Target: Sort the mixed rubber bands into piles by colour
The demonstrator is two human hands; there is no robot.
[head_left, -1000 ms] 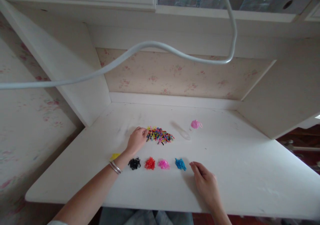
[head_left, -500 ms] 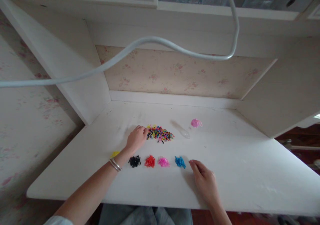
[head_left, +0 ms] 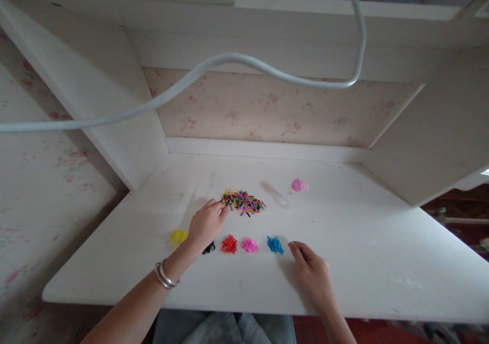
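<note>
A mixed heap of small coloured rubber bands (head_left: 242, 202) lies mid-desk. In front of it runs a row of sorted little piles: yellow (head_left: 178, 237), black (head_left: 209, 247), red (head_left: 229, 243), pink (head_left: 249, 245) and blue (head_left: 275, 244). My left hand (head_left: 205, 222), with bangles at the wrist, hovers just left of and in front of the heap, fingertips pinched together; what they hold is too small to see. It partly covers the black pile. My right hand (head_left: 311, 272) rests flat on the desk right of the blue pile, holding nothing.
A clear small container (head_left: 281, 200) and a pink lid (head_left: 299, 184) lie right of the heap. A white cable (head_left: 229, 59) hangs across the view above the white desk (head_left: 382, 262). Side panels close in left and right, with a shelf overhead.
My left hand has drawn back from the edge of the mixed heap toward the row of piles, now covering part of the black pile. My right hand has stayed put.
</note>
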